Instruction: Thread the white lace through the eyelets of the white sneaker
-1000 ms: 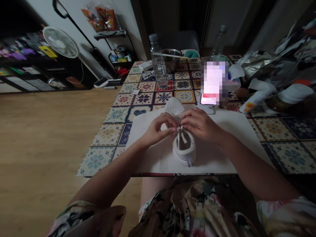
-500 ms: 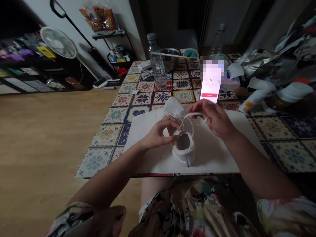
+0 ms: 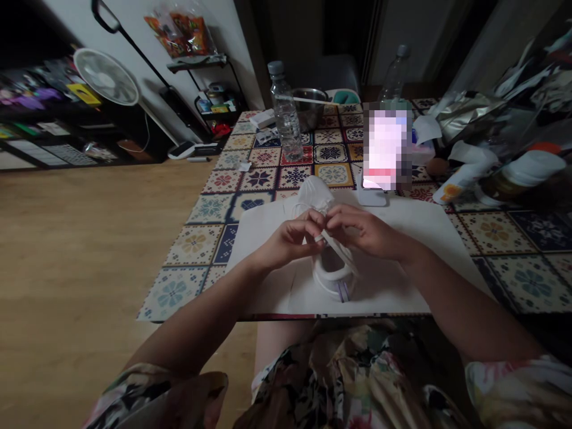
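A white sneaker (image 3: 333, 277) stands on a white sheet (image 3: 263, 292), its toe pointing away from me and its heel, with a purple-striped tab, toward me. Over its tongue, my left hand (image 3: 297, 238) pinches the white shoelace (image 3: 336, 243) between thumb and fingers. My right hand (image 3: 361, 229) meets it from the other side, fingertips closed on the same lace near the eyelets. A length of lace droops from there across the shoe's opening. The fingers cover most of the upper eyelets.
Beyond the shoe a lit phone (image 3: 385, 152), partly pixelated, leans on a stand. A clear plastic bottle (image 3: 286, 119) and a metal bowl (image 3: 313, 110) are at the back left. Bottles, among them a white-capped one (image 3: 521, 173), crowd the right side of the patterned tablecloth (image 3: 201, 238).
My right hand has come down and left from beside the phone to join my left hand at the lace. The raised lace loop now lies lower across the opening.
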{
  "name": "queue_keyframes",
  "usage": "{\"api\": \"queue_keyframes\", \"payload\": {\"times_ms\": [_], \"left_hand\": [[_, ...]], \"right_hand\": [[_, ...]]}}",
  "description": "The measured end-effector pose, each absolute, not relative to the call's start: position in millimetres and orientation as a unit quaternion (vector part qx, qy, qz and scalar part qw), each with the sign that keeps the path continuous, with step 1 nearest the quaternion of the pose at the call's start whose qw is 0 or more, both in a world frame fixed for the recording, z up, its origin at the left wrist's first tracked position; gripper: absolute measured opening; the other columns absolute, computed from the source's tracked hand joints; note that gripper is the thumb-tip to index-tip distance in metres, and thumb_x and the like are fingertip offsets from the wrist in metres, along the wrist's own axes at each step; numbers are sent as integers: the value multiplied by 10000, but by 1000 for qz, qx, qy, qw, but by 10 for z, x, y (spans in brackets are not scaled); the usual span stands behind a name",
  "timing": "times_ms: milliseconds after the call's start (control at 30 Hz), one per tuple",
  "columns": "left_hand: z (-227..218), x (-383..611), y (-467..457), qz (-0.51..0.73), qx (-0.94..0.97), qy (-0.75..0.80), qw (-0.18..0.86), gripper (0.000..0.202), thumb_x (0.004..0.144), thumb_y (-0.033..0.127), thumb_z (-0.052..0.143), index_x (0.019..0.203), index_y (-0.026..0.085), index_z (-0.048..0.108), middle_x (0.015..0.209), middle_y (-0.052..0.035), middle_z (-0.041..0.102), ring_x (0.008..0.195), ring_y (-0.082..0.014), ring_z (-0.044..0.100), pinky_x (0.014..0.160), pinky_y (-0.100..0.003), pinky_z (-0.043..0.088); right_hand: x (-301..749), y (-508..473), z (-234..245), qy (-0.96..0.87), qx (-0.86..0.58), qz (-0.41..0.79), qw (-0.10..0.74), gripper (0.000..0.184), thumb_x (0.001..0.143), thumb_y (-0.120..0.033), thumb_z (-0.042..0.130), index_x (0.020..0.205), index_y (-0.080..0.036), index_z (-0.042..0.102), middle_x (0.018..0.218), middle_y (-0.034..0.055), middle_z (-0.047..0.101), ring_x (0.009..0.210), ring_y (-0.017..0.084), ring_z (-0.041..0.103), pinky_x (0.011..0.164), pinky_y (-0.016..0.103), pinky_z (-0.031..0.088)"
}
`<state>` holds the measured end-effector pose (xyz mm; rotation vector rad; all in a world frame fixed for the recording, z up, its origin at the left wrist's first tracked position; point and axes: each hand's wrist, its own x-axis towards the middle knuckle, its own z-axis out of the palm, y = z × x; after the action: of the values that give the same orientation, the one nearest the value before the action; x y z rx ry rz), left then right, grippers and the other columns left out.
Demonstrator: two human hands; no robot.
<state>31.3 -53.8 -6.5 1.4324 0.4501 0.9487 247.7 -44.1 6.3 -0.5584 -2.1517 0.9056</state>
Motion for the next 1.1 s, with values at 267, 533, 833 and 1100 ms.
{"api": "queue_keyframes", "payload": {"times_ms": [267, 533, 833, 1100], "left_hand": [[10, 200, -454, 550, 437, 202, 682, 387, 656, 510, 844, 602, 189, 636, 794, -17, 570, 784, -149, 554, 728, -274, 485], [254, -13, -360, 654, 344, 224, 636, 284, 871, 383, 679, 683, 212, 554, 671, 28, 505, 611, -92, 504, 626, -221, 486], [82, -44, -302, 361, 798, 245, 416, 168, 797, 259, 773, 925, 178, 700, 871, -57, 655, 804, -140, 590, 752, -259, 498], [27, 60, -400, 302, 870, 143, 362, 106, 848, 299, 722, 888, 222, 783, 917, -72, 589, 900, -163, 590, 814, -287, 507]], "right_hand": [[2522, -493, 155, -690, -202, 532, 446, 259, 902, -453, 651, 796, -217, 633, 884, 22, 634, 847, 149, 609, 799, 325, 508], [2631, -391, 321, -485, -180, 598, 612, 363, 838, -538, 694, 708, -236, 538, 638, -53, 445, 559, 87, 460, 556, 238, 459], [2619, -449, 343, -462, -200, 622, 600, 318, 761, -513, 780, 767, -241, 616, 581, -81, 454, 416, 40, 299, 381, 210, 250], [2598, -464, 330, -448, -200, 643, 588, 280, 760, -469, 790, 797, -245, 626, 590, -85, 476, 422, 38, 309, 387, 221, 233]]}}
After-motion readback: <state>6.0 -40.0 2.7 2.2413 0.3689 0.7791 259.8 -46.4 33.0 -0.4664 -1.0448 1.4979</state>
